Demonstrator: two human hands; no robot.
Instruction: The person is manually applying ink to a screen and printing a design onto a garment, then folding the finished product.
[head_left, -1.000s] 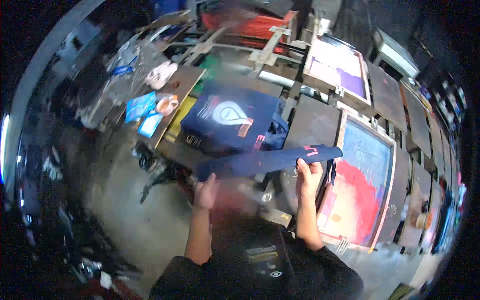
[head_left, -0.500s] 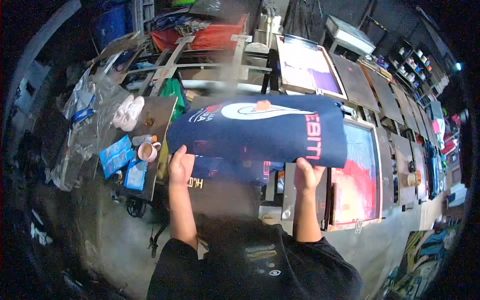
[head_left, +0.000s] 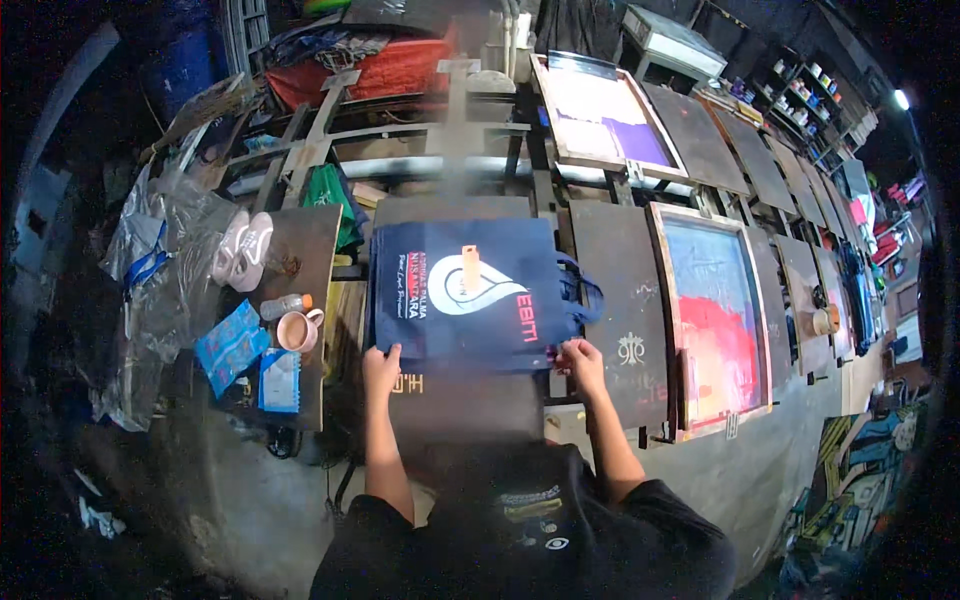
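A navy tote bag point(head_left: 470, 330) lies flat on a dark board, its handles point(head_left: 583, 290) sticking out to the right. Its face carries a white drop-shaped print and red and white lettering. Layered edges at the near and right sides suggest more bags beneath it. A small orange piece point(head_left: 470, 262) rests on the print. My left hand point(head_left: 381, 372) pinches the near left corner, thumb on top. At the near right corner, my right hand point(head_left: 580, 364) has its fingers closed on the edge.
To the left, a board point(head_left: 315, 235) holds pink shoes point(head_left: 243, 250), a bottle point(head_left: 286, 306), a mug point(head_left: 298, 330) and blue packets point(head_left: 234, 343). On the right lies a screen-printing frame point(head_left: 664, 310) smeared with red ink. Another frame point(head_left: 545, 105) sits farther back, beside more dark boards point(head_left: 690, 130).
The tote bag, held up and tilted in both hands before, has come down flat onto the board. Both hands now hold its near corners, and its printed face shows in full.
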